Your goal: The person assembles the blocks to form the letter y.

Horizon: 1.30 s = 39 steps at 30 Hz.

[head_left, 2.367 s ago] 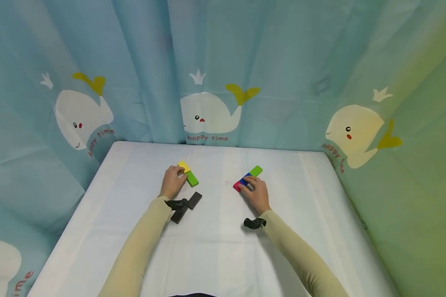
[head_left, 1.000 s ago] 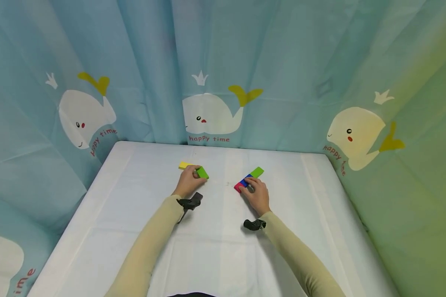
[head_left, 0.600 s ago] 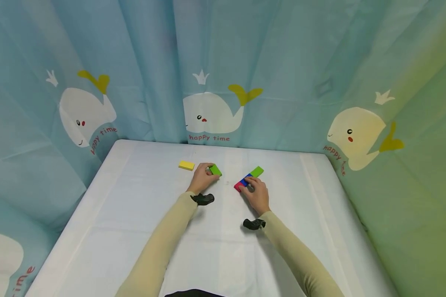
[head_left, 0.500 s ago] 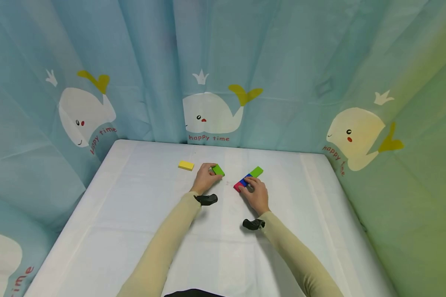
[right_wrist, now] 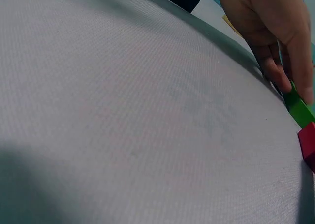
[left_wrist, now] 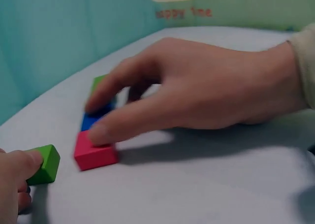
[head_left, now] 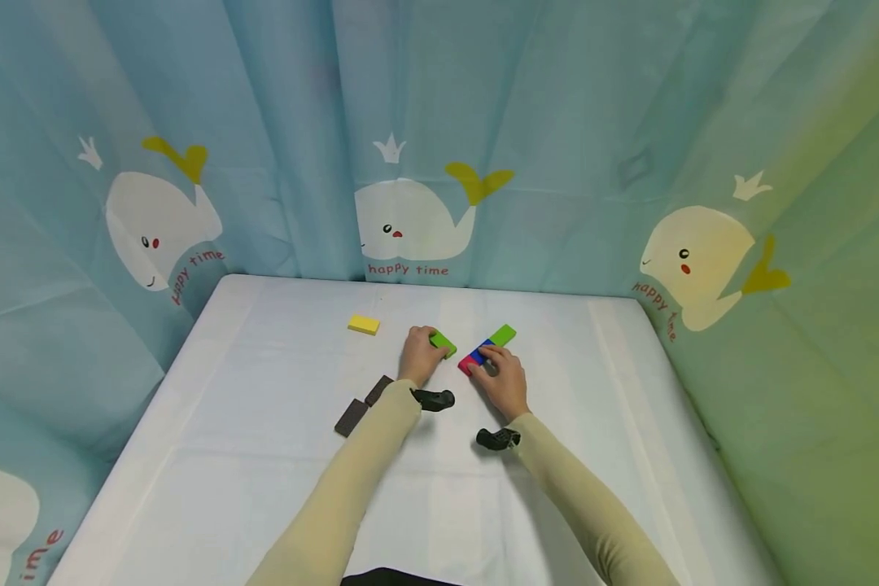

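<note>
In the head view my left hand (head_left: pixel 421 358) pinches a green block (head_left: pixel 443 343) between thumb and fingers, just left of a row of blocks. That row has a red block (head_left: pixel 466 364) at the near end, a blue block (head_left: pixel 481 352) in the middle and another green block (head_left: pixel 503 334) at the far end. My right hand (head_left: pixel 505 384) rests on the row. In the left wrist view its thumb lies on the red block (left_wrist: pixel 93 152) and a fingertip touches the blue block (left_wrist: pixel 91 119). The right wrist view shows the held green block (right_wrist: pixel 298 108) close to the red one (right_wrist: pixel 308 143).
A yellow block (head_left: pixel 364 325) lies at the back left of the white table (head_left: pixel 264 358). Two dark blocks (head_left: pixel 351 417) lie left of my left forearm, one partly hidden by the sleeve. A blue-green curtain (head_left: pixel 557 122) with whales stands behind the table edge.
My left hand has picked up the green block beside the yellow one and carried it right, towards the row. The yellow block has turned slightly. My right hand has stayed on the row.
</note>
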Each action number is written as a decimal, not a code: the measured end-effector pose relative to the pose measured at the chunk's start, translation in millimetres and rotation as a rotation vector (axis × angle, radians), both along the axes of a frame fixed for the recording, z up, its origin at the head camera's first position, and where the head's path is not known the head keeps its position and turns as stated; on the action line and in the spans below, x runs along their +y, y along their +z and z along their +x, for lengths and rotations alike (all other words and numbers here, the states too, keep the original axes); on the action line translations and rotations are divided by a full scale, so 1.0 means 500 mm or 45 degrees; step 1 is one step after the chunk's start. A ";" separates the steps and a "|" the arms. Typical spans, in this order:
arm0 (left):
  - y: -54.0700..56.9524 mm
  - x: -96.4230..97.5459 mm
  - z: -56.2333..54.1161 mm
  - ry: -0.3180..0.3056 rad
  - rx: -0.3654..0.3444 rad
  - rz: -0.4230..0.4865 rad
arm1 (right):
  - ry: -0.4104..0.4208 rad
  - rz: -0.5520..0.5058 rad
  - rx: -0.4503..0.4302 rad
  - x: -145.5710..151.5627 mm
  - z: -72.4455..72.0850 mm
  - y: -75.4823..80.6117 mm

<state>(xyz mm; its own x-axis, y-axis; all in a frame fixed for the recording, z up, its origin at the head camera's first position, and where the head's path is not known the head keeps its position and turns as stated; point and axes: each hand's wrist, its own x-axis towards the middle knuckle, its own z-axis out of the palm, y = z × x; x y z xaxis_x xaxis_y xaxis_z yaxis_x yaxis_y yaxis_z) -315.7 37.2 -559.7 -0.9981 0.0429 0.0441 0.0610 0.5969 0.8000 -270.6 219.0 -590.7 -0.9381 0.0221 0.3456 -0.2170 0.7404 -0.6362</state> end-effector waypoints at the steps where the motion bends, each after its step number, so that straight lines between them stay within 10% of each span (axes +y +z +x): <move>1: 0.000 0.005 0.002 -0.011 0.010 -0.012 | 0.002 0.001 0.001 -0.001 0.000 0.000; 39: -0.009 0.031 0.011 -0.082 0.077 -0.080 | -0.013 0.014 -0.011 0.000 -0.001 -0.001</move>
